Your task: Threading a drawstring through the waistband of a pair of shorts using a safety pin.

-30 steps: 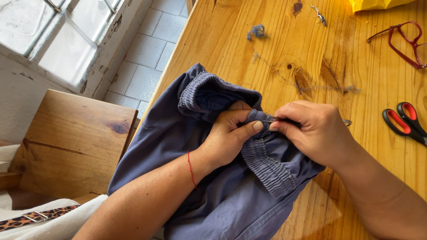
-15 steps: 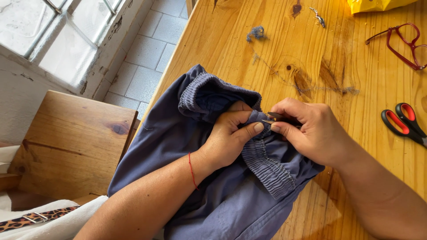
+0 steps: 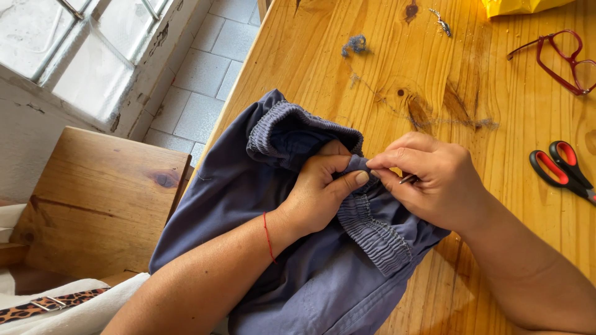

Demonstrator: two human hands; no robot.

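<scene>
A slate-blue cotton garment with a gathered elastic waistband (image 3: 323,267) is spread rumpled beneath both hands and hangs partly off the near table edge. Its ribbed waistband is folded over: one stretch is bunched just beyond the left hand (image 3: 320,192), another runs out below the right hand (image 3: 434,180). A slim dark metal tool (image 3: 408,179) is pinched in the right fingers, its tip laid against the waistband fold gripped by the left thumb

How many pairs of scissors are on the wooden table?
1: the red-handled scissors lie at the table's right edge, beyond the right hand; their blades run out of view.
</scene>
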